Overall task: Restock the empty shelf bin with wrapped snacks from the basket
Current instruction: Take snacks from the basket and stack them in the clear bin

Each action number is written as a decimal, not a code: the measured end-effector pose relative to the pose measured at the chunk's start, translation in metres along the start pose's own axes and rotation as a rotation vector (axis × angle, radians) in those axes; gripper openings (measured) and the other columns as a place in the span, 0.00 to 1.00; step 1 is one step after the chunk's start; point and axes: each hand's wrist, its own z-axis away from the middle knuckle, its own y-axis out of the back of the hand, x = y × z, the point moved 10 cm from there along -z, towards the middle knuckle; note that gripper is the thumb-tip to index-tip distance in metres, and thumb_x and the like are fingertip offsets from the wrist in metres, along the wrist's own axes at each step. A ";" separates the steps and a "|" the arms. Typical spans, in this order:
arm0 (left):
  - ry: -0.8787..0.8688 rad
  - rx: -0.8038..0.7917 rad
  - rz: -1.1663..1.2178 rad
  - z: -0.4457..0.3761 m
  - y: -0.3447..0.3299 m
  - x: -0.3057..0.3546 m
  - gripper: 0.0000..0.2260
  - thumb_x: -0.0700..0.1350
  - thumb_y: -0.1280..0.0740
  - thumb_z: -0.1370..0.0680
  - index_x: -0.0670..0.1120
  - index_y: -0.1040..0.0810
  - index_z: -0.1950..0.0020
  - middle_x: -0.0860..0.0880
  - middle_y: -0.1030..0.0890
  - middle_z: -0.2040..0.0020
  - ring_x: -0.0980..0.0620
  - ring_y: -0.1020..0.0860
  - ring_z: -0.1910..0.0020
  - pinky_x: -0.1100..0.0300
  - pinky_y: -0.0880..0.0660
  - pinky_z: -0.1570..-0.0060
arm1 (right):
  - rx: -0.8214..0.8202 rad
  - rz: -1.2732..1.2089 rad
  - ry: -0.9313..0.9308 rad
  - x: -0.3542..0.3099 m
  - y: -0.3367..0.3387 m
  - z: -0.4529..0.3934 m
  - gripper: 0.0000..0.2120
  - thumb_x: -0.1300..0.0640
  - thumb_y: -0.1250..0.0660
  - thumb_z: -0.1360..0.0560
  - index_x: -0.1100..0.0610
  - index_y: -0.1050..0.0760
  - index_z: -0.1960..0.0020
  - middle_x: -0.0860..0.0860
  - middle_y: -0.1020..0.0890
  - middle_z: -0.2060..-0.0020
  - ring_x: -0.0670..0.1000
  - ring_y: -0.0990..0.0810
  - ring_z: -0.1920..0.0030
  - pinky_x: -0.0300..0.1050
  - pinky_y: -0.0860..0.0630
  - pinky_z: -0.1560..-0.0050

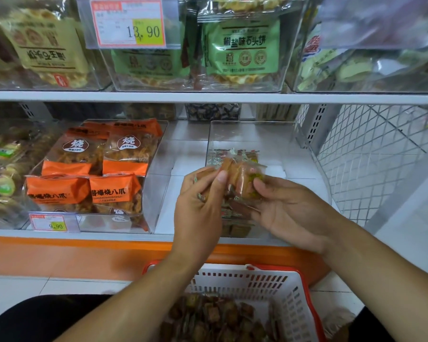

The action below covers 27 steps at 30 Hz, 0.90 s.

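Both hands hold a bunch of clear-wrapped brown snacks (242, 180) over a clear shelf bin (252, 134) on the lower shelf. My left hand (199, 206) grips the bunch from the left, thumb on top. My right hand (292, 211) grips it from the right and below. A few wrapped snacks (232, 154) lie inside the bin behind the bunch. Below, a white basket with a red rim (292, 290) holds several more wrapped snacks (215, 319).
Left of the bin stands another clear bin of orange snack bags (97, 174) with a price tag (50, 222). The upper shelf (208, 97) carries bins of green and yellow packs. A white wire mesh panel (371, 154) closes the right side.
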 end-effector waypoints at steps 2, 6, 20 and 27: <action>-0.027 -0.051 -0.064 -0.003 -0.007 0.004 0.18 0.57 0.38 0.23 0.50 0.15 0.41 0.50 0.19 0.42 0.61 0.23 0.40 0.73 0.28 0.44 | 0.004 0.039 0.025 -0.012 0.006 -0.001 0.21 0.66 0.34 0.25 0.68 0.25 0.33 0.63 0.21 0.38 0.59 0.22 0.37 0.55 0.30 0.28; 0.032 -0.068 -0.040 -0.003 -0.016 0.000 0.15 0.57 0.35 0.23 0.54 0.16 0.41 0.56 0.18 0.43 0.65 0.22 0.42 0.75 0.28 0.46 | 0.108 0.216 0.169 -0.054 0.034 -0.011 0.21 0.65 0.29 0.30 0.65 0.22 0.37 0.60 0.17 0.41 0.56 0.18 0.42 0.51 0.25 0.35; 0.302 -0.080 0.102 0.003 -0.031 -0.036 0.08 0.55 0.32 0.20 0.57 0.15 0.46 0.66 0.16 0.52 0.71 0.21 0.51 0.80 0.29 0.61 | 0.362 2.152 -0.583 -0.031 0.173 -0.091 0.24 0.57 0.30 0.26 0.61 0.31 0.32 0.60 0.32 0.35 0.62 0.30 0.35 0.54 0.25 0.37; 0.361 -0.121 0.135 0.004 -0.039 -0.046 0.10 0.57 0.32 0.21 0.56 0.15 0.46 0.65 0.16 0.55 0.74 0.22 0.54 0.80 0.30 0.66 | 0.496 1.411 -0.334 -0.044 0.176 -0.100 0.12 0.74 0.32 0.32 0.65 0.20 0.51 0.54 0.19 0.61 0.52 0.21 0.59 0.44 0.25 0.59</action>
